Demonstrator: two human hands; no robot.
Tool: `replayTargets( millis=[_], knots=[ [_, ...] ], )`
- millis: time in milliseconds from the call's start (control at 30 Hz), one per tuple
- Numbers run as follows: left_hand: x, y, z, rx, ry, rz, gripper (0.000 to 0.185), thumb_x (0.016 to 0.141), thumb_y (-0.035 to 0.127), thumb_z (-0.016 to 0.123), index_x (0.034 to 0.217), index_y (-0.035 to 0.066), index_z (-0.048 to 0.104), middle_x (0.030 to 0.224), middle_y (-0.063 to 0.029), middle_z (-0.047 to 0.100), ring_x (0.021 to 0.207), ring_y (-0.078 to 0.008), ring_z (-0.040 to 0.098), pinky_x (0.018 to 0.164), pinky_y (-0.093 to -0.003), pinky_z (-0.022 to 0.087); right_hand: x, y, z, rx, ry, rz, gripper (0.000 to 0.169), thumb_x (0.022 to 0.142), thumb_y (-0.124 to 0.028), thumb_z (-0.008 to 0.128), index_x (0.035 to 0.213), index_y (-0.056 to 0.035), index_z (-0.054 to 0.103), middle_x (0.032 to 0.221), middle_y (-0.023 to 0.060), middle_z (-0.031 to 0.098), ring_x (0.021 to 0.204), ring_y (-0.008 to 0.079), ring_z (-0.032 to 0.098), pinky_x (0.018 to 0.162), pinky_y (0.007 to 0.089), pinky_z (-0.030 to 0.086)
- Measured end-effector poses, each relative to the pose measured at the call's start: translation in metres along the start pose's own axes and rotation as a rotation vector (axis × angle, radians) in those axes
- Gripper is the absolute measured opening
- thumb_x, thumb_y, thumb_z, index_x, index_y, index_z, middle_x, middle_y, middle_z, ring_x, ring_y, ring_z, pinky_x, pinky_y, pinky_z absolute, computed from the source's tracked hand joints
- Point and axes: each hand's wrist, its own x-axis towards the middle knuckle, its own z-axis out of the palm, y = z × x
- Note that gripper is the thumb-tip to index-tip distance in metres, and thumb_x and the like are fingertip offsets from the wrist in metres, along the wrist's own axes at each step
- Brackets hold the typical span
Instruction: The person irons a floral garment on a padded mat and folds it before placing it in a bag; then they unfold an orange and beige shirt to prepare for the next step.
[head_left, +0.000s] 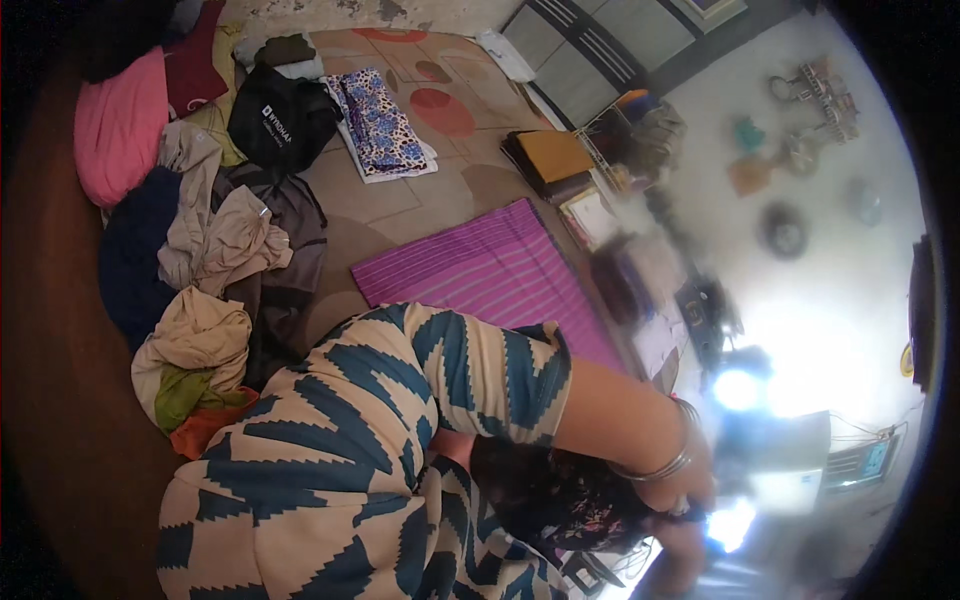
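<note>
My left hand (679, 487), with silver bangles at the wrist, reaches to the lower right beside a black floral cloth (585, 499). Close below it is what looks like my right hand (679, 551), blurred against bright glare. The fingers of both are too unclear to show a grip. The floral cloth lies under my bare forearm and patterned sleeve (487, 375). Behind the sleeve, a purple striped cloth (487, 277) is spread flat on the patterned bedspread (375, 202), partly covered by my arm.
Rumpled clothes (217, 240) and a black bag (285, 124) line the bed's left side. A folded blue floral cloth (382, 127) lies near the bag. Folded brown cloths (555, 157) and other stacks run along the far edge. A wire basket (604, 150) stands beyond them.
</note>
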Motion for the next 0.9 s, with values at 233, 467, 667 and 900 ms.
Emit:
replayTargets(
  millis=[233, 467, 667, 900],
  knots=[
    [-0.069, -0.005, -0.012, 0.057, 0.278, 0.078, 0.07, 0.075, 0.018, 0.057, 0.143, 0.016, 0.037, 0.1, -0.0195, 0.066, 0.088, -0.0342, 0.065, 0.079, -0.0426, 0.051, -0.014, -0.055, 0.045, 0.262, 0.112, 0.217, 0.069, 0.068, 0.007, 0.069, 0.132, -0.0035, 0.045, 0.119, 0.0077, 0.059, 0.109, 0.0207, 0.056, 0.095, 0.0368, 0.044],
    [-0.252, -0.231, 0.017, -0.302, 1.035, -0.248, 0.05, 0.087, 0.017, 0.061, 0.135, 0.009, 0.046, 0.116, -0.0128, 0.064, 0.103, -0.0201, 0.063, 0.09, -0.0349, 0.05, 0.101, -0.132, 0.091, 0.218, 0.149, 0.238, 0.041, 0.08, -0.004, 0.055, 0.12, 0.0048, 0.051, 0.107, 0.019, 0.065, 0.089, 0.028, 0.067, 0.078, 0.0418, 0.057],
    [-0.434, -0.326, 0.078, -0.018, 0.764, -1.291, 0.054, 0.091, 0.031, 0.051, 0.14, 0.013, 0.039, 0.141, -0.0162, 0.041, 0.128, -0.0344, 0.041, 0.106, -0.0422, 0.035, 0.273, -0.141, 0.157, 0.4, 0.08, 0.158, 0.034, 0.087, -0.01, 0.053, 0.118, 0.0039, 0.055, 0.107, 0.0178, 0.066, 0.093, 0.0277, 0.067, 0.083, 0.0397, 0.056],
    [-0.504, -0.325, 0.164, 0.022, 0.937, -1.274, 0.044, 0.091, 0.018, 0.054, 0.134, 0.013, 0.047, 0.13, -0.015, 0.052, 0.119, -0.0324, 0.05, 0.098, -0.0419, 0.042, 0.517, -0.206, 0.274, 0.779, -0.288, -0.065, 0.031, 0.09, -0.012, 0.05, 0.117, 0.0028, 0.054, 0.112, 0.0176, 0.063, 0.097, 0.0297, 0.064, 0.086, 0.044, 0.054]
  ],
)
